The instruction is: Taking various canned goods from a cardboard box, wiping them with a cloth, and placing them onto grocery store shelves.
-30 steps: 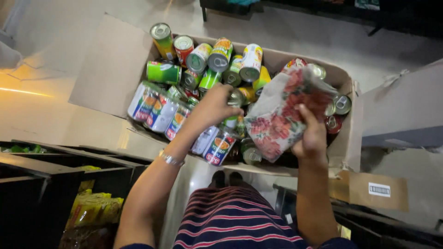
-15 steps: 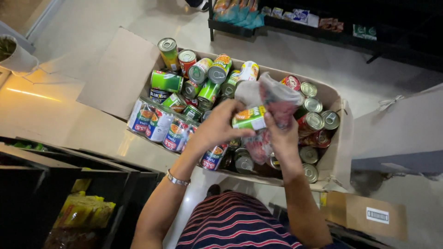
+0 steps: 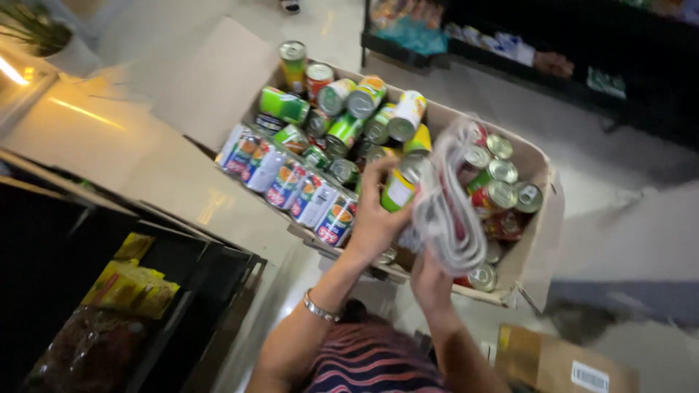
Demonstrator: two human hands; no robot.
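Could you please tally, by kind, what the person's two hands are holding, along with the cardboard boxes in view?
Green-and-yellow can, in the left hand: 1
Patterned bag, in the right hand: 1
Cardboard boxes, the open box of cans and the small box: 2
Total: 4

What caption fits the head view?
Left hand lifts a green can from a cardboard box; right hand holds folded cloth.

Left hand (image 3: 375, 222) lifted can (image 3: 399, 191) beside cloth (image 3: 448, 211).
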